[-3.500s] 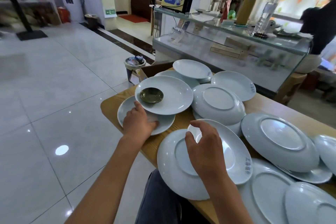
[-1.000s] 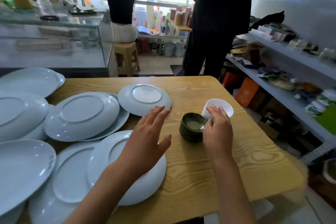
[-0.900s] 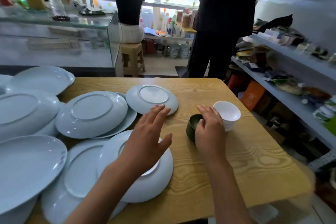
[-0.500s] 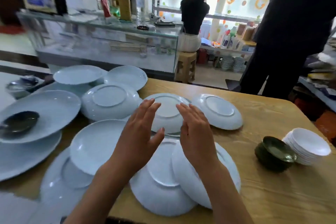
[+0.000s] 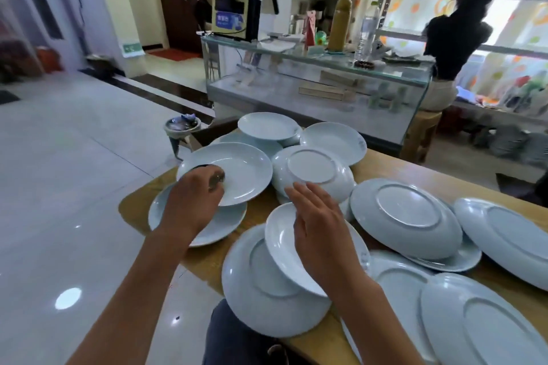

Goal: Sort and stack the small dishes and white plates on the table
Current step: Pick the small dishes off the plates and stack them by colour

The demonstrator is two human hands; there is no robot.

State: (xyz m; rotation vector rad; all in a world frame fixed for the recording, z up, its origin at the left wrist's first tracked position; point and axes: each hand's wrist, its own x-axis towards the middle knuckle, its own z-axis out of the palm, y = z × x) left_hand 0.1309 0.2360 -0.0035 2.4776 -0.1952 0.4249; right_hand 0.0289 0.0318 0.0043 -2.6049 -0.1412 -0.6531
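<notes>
Many white plates cover the wooden table [image 5: 133, 207], some upright and some upside down. A small dark dish [image 5: 217, 179] sits on an upright white plate [image 5: 243, 169] at the left end, itself resting on another plate [image 5: 228, 222]. My left hand [image 5: 189, 204] reaches onto that plate with fingers curled around the dark dish, hiding most of it. My right hand [image 5: 320, 234] hovers with fingers apart over an upright plate [image 5: 281, 249] that lies tilted on an upside-down plate [image 5: 261, 296] at the near edge.
More upside-down plates [image 5: 406, 216] overlap to the right and several plates [image 5: 267, 124] are piled at the far end. A glass counter [image 5: 326, 80] stands behind the table, a small bin [image 5: 181, 126] by the far-left corner. A person [image 5: 453, 38] sits at the right.
The view has swung left, away from the stacked small dishes at the right end. My left hand moved from above the plates onto the dark dish. My right hand stays open.
</notes>
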